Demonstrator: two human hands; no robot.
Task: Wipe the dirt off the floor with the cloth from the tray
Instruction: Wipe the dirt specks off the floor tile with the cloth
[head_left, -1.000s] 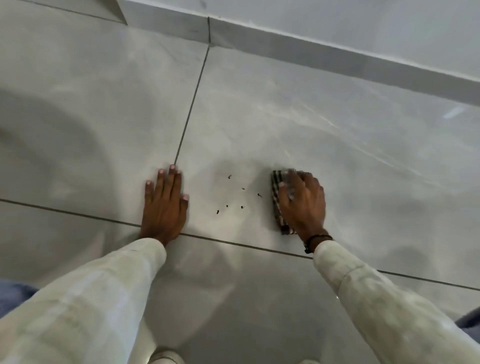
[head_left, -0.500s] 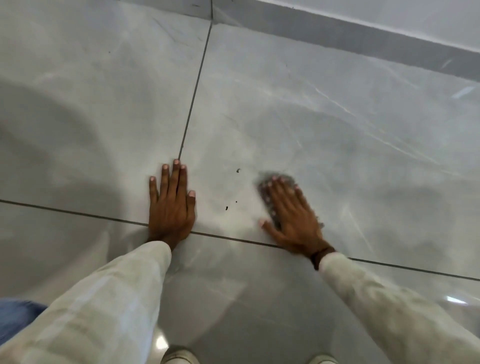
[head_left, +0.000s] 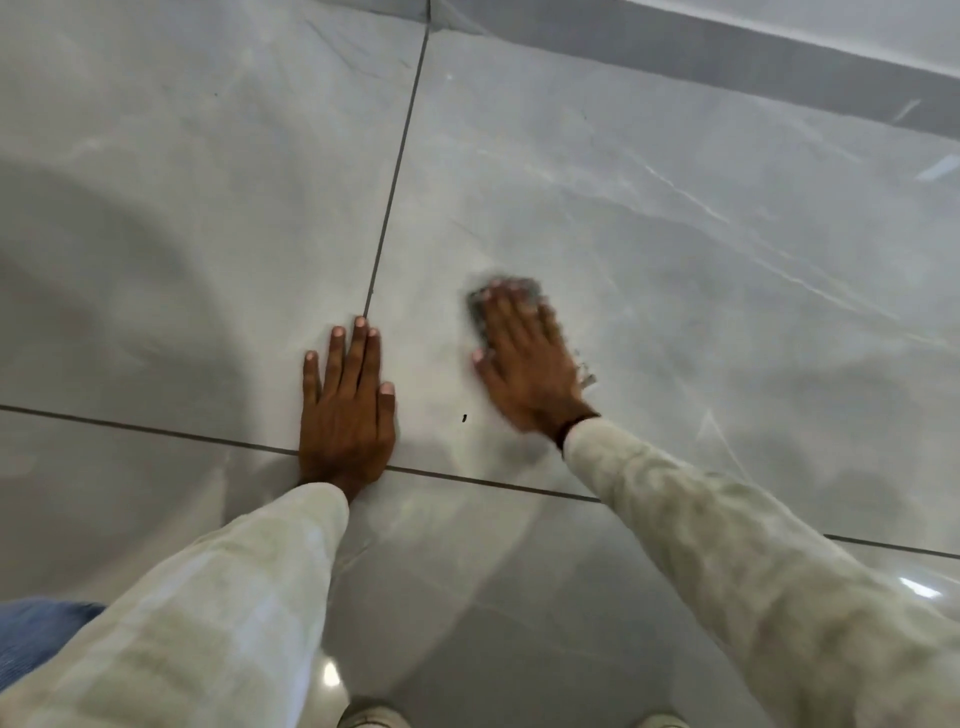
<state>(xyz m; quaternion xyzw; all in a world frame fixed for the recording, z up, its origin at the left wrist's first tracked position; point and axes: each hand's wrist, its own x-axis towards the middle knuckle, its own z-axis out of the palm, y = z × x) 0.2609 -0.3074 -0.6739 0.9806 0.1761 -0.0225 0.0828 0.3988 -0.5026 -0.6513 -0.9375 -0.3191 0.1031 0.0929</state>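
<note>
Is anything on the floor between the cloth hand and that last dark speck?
Nothing visible. The speck lies on bare tile between the two hands, nearer the person than the cloth under the right hand. The left hand rests flat off to the speck's side, not in the path.

My left grip lies flat, fingers together and extended, arm straight. My right grip presses palm-down, fingers spread (motion-blurred), arm reaching forward.

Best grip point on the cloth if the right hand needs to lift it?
Probably the far edge of the cloth, coming from above. It lies flat under the right hand, and only that edge shows past the fingertips. A pinch there looks easiest; blur hides any folds.
</note>
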